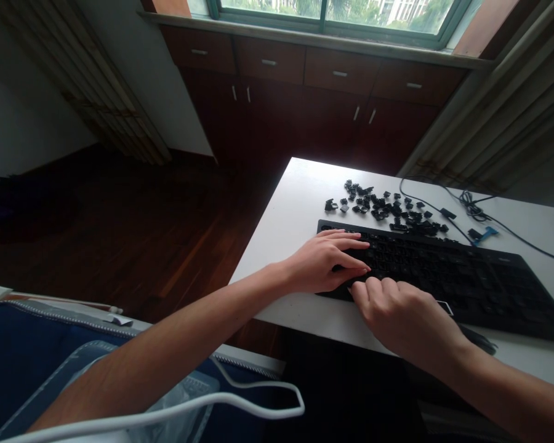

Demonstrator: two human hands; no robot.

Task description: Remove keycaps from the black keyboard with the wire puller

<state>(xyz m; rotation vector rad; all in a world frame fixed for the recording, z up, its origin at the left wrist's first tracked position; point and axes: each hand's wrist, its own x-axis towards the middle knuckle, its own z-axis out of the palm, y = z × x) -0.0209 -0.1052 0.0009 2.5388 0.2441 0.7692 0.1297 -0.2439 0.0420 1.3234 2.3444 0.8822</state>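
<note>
A black keyboard [493, 283] lies on the white table, with many of its keycaps off on the left part. My left hand [325, 261] rests over the keyboard's left end, palm down, fingers stretched out and apart on the key area. Close beside it, my right hand [397, 307] is curled into a closed grip at the keyboard's front edge. Its fingers hide whatever they hold. A white angular outline [445, 307] shows just behind its knuckles, and a dark rounded object [479, 339] sits partly hidden behind my right wrist.
Loose black keycaps [381, 209] are scattered behind the keyboard. A small blue piece [487, 235] and a black cable [473, 206] lie to their right on the white table [277, 215]. A white looped bar [258, 400] and dark blue fabric [9, 357] are at lower left.
</note>
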